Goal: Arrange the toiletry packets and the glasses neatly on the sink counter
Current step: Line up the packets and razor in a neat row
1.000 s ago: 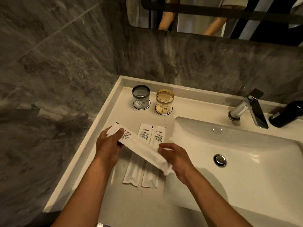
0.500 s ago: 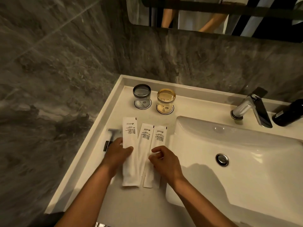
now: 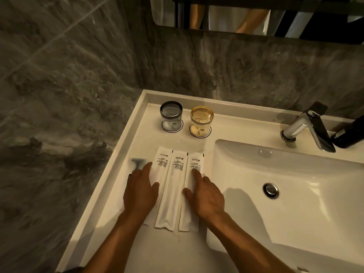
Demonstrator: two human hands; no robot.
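Observation:
Three long white toiletry packets lie side by side on the white sink counter [image 3: 122,196]: a left packet [image 3: 162,162], a middle packet [image 3: 173,186] and a right packet [image 3: 195,162]. My left hand [image 3: 140,192] rests flat on the left packet with fingers spread. My right hand [image 3: 205,196] lies flat on the right packet, index finger stretched forward. Neither hand grips anything. A grey glass [image 3: 171,115] and an amber glass [image 3: 201,120] stand upside down on round coasters behind the packets. A grey razor [image 3: 137,162] peeks out left of my left hand.
The basin [image 3: 295,194] with its drain [image 3: 271,190] fills the right side. A chrome tap [image 3: 307,127] and a black bottle [image 3: 348,133] stand at the back right. Grey marble walls close in the left and back; a mirror hangs above.
One second ago both hands held a packet in the air; it now lies as the left packet. The hands have opened and lie flat, and the three packets sit straighter together.

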